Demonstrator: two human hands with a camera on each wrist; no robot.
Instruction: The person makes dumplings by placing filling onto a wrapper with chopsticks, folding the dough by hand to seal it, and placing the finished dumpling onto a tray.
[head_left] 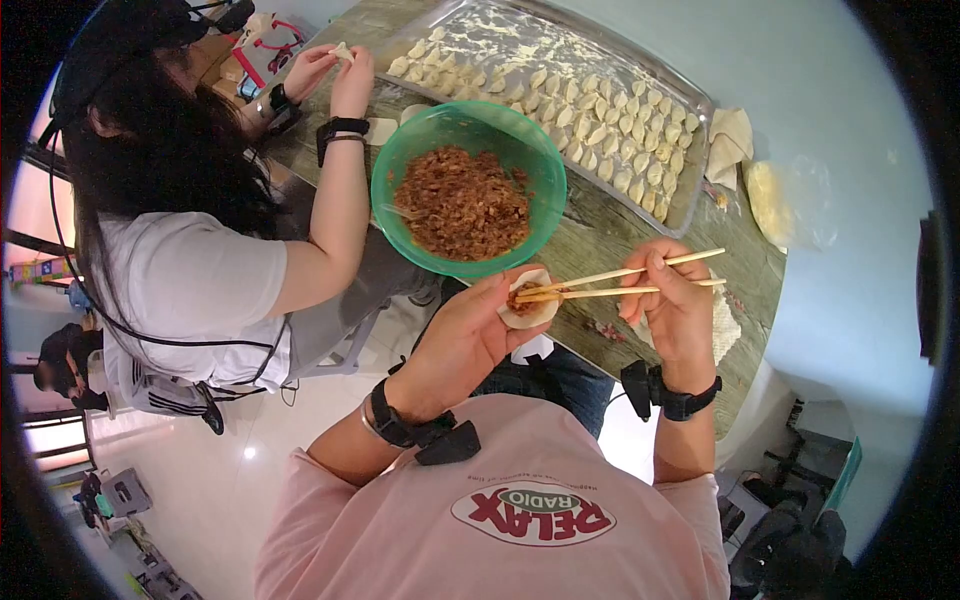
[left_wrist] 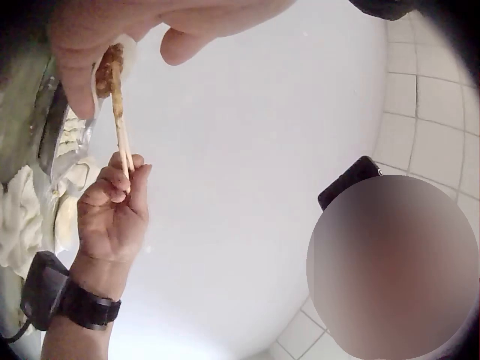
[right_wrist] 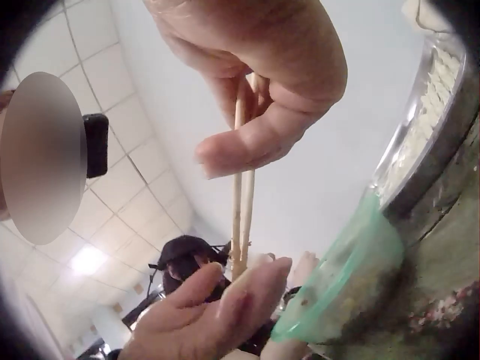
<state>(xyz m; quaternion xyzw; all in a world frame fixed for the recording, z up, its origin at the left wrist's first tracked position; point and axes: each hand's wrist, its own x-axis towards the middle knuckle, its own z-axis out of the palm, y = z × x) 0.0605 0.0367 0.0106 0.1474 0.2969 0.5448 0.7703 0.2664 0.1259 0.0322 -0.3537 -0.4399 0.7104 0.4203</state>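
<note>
Wooden surface (head_left: 600,240), bowl (head_left: 545,175) at eleven o'clock: a wrapper (head_left: 535,314) is cupped in the left hand (head_left: 465,340), chopsticks (head_left: 625,281) are gripped by the right hand (head_left: 680,312); filling (head_left: 520,296) is best kept centred.

Two chopsticks (head_left: 600,293) in right hand (head_left: 680,310), tips on wrapper (head_left: 530,316) in left hand (head_left: 460,340)

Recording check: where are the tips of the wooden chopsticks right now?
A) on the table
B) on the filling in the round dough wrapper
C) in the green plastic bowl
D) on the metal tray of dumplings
B: the wooden chopsticks in the right hand end on the brown filling of the round dough wrapper held in the left hand.
</note>
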